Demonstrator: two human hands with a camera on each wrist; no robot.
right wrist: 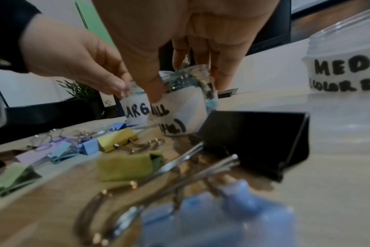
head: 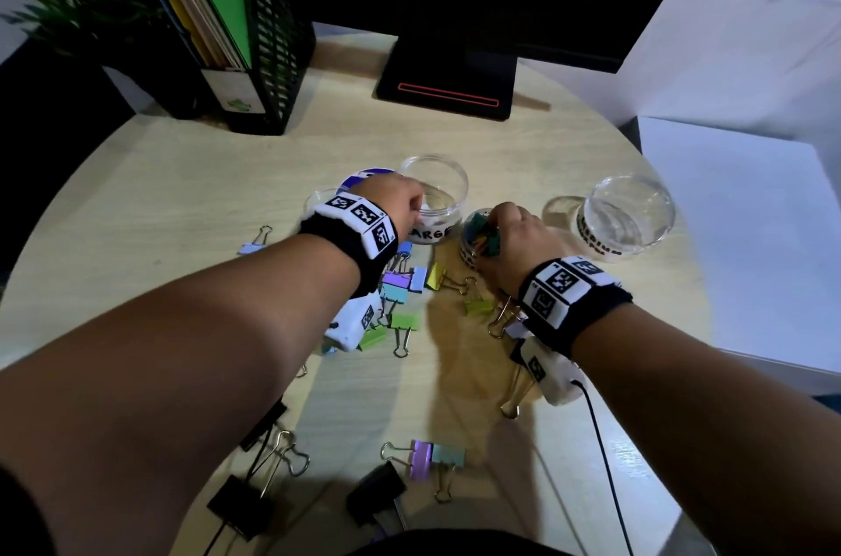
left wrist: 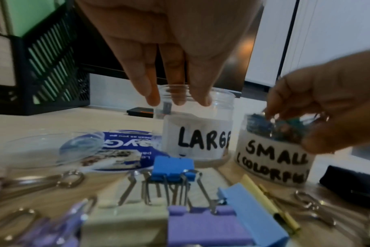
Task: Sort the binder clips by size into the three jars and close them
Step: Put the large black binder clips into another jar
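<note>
Your left hand [left wrist: 169, 50] hangs over the LARGE jar [left wrist: 197, 133], fingers straight, holding nothing. Your right hand [left wrist: 319, 107] w/ curled fingers grips the SMALL jar [left wrist: 272, 160] at its rim, clips inside. MEDIUM jar [head: 625, 214] stands further right; loose clips [head: 400, 287] lie in front.

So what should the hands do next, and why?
Probably lift the right hand off the SMALL jar, already packed with clips, and reach for a black clip: the LARGE jar under the left hand looks nearly empty.

Dim light, dark vignetted corners, wrist views blurred.
</note>
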